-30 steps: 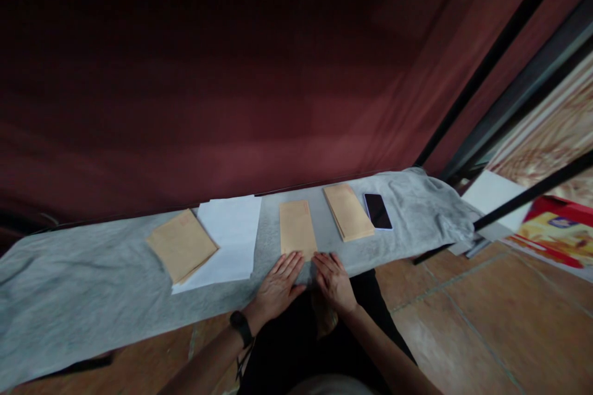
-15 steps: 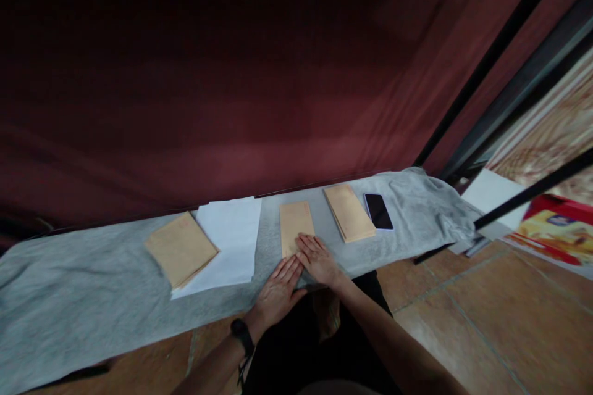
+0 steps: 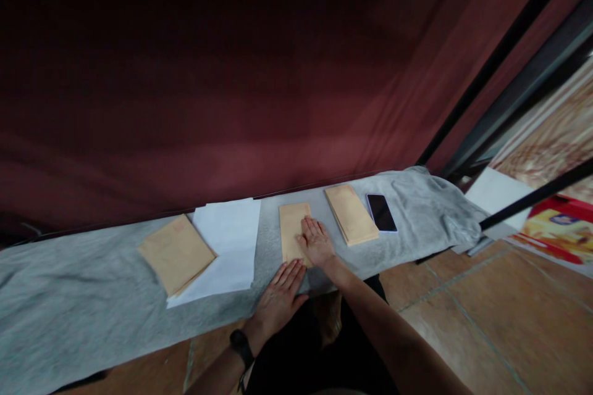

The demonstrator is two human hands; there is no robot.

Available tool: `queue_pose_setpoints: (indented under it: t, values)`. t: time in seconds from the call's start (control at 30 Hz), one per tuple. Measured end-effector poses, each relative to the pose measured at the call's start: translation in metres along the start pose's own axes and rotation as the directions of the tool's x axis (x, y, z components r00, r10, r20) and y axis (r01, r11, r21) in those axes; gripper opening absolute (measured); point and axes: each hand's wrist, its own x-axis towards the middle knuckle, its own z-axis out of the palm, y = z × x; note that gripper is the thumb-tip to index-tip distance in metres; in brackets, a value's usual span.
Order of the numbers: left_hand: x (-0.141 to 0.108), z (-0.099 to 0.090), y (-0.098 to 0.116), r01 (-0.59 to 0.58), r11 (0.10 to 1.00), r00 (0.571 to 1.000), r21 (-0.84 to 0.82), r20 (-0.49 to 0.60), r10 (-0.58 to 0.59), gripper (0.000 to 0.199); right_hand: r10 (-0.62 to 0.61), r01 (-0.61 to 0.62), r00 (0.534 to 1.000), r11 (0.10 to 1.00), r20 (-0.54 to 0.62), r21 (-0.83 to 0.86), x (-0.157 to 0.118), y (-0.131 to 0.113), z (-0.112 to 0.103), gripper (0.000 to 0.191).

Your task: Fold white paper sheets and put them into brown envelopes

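A single brown envelope (image 3: 293, 228) lies lengthwise on the grey cloth, in front of my body. My right hand (image 3: 317, 244) rests flat on its right side, fingers stretched away from me. At the envelope's near end, the fingertips of my left hand (image 3: 281, 296) touch its lower edge, palm down and fingers extended. Both hands are open. To the right sits a stack of brown envelopes (image 3: 352, 214). On the left, another fanned stack of brown envelopes (image 3: 178, 253) partly covers white paper sheets (image 3: 236, 247).
A phone (image 3: 382, 213) with a dark screen lies right of the right-hand stack. The narrow cloth-covered surface (image 3: 69, 296) runs along a dark red curtain (image 3: 278, 105). Black metal bars and a red printed box (image 3: 560, 228) are at the right, above a tiled floor.
My right hand has slid up and slightly right along the envelope, away from my left hand, which stays near the lower edge. The view has shifted slightly.
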Motion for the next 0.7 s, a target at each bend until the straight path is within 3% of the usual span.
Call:
queue_pose_setpoints:
  t: [0.17,0.4,0.57,0.7]
  values:
    - [-0.001,0.003,-0.001,0.003,1.0,1.0,0.013,0.013,-0.003,0.063,0.067,-0.067,0.997,0.998,-0.03,-0.016,0.005,-0.002,0.003,0.059]
    - [-0.002,0.004,-0.002,0.009,1.0,1.0,0.007,0.014,-0.009,0.061,0.07,-0.075,0.99,0.996,-0.121,-0.041,0.0,-0.005,0.003,0.057]
    - [-0.001,0.006,-0.002,0.013,1.0,1.0,-0.019,-0.013,-0.013,0.059,0.054,-0.061,0.986,0.997,-0.157,-0.045,-0.018,-0.006,-0.003,0.055]
    - [-0.001,0.006,-0.003,0.005,1.0,1.0,-0.015,-0.002,-0.005,0.061,-0.016,0.013,0.992,1.0,-0.127,-0.025,-0.047,-0.006,-0.011,0.053]
